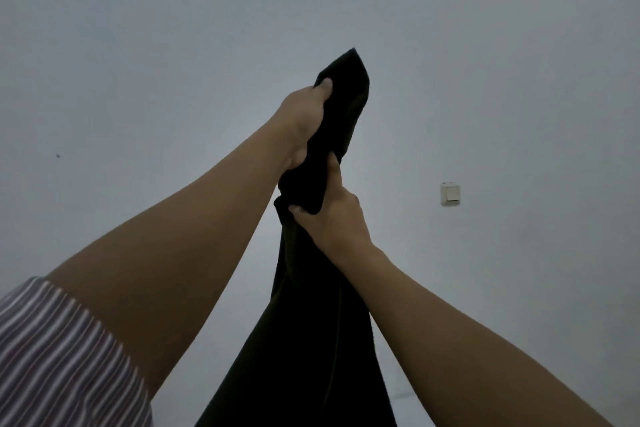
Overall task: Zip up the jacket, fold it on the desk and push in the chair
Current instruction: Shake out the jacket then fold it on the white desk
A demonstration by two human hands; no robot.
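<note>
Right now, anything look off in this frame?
Nothing damaged or spilled. The black jacket is bunched and held up against the bare wall by both hands, left hand above right hand. No desk or chair in view. Only a wall switch to the right.

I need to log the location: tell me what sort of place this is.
Probably a plain indoor room, likely in a home. All that shows is a bare pale wall with a white light switch behind the black jacket; no furniture is in view.
</note>
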